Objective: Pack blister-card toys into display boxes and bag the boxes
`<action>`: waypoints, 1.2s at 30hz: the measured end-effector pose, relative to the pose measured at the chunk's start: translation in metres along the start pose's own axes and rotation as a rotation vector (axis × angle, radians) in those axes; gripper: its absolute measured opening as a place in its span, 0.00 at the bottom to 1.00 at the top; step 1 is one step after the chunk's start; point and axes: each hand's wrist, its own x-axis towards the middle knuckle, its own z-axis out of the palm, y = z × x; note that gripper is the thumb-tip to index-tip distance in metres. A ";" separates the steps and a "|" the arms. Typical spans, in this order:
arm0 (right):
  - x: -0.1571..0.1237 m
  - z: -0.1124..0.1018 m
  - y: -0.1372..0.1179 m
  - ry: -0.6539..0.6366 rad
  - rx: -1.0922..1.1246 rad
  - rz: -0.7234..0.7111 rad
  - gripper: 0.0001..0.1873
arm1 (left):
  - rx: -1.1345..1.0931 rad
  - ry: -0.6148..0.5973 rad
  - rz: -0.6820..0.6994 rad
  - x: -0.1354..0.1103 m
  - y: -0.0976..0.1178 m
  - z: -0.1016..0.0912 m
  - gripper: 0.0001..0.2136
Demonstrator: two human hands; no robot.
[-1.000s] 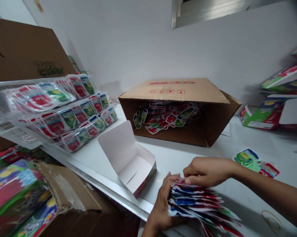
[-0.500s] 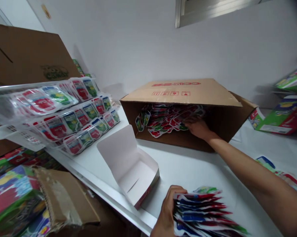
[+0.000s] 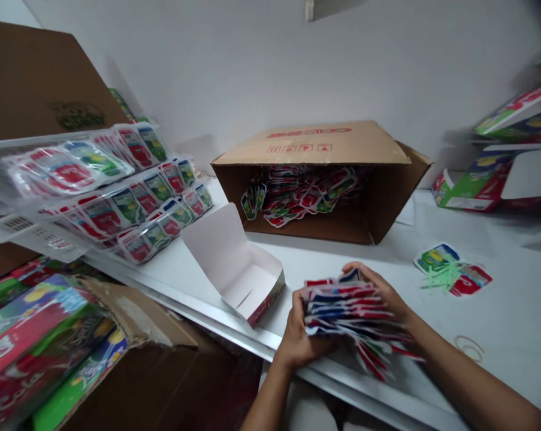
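A thick stack of red, blue and green candy packets [image 3: 348, 308] is held over the table's front edge. My left hand [image 3: 299, 335] is closed around its left side, thumb on the edge of the stack. Behind and to the right, my right hand [image 3: 380, 290] grips the same stack, its fingers partly hidden by the packets. Left of my hands stands an open small carton [image 3: 250, 281], white inside, with its lid raised. Beyond it, a large cardboard box [image 3: 315, 143] lies on its side, its opening toward me, with many loose packets [image 3: 306, 194] inside.
Clear trays of packets [image 3: 130, 203] stand at the left. Below them, a cardboard box [image 3: 130, 311] holds printed cartons [image 3: 32, 353]. At the right lie two packets [image 3: 472, 279], pale green strips [image 3: 443, 275] and rubber bands [image 3: 469, 348]. Printed display boxes [image 3: 472, 179] stand behind.
My right hand has come out of the large box and now grips the stack with my left hand. The stack has moved up in view. The camera has shifted slightly.
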 end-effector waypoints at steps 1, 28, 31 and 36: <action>0.002 0.001 0.004 0.057 0.050 0.011 0.23 | -0.037 0.014 0.007 0.000 0.000 0.001 0.51; -0.068 0.000 0.025 0.065 -0.353 -0.144 0.71 | -0.114 -0.235 -0.023 0.002 0.003 -0.002 0.46; -0.057 -0.009 0.015 -0.120 -0.266 -0.101 0.66 | -0.124 -0.228 -0.040 0.002 0.003 0.000 0.51; -0.056 -0.012 0.018 -0.194 -0.248 -0.103 0.56 | -0.096 -0.190 0.024 -0.004 0.008 0.003 0.49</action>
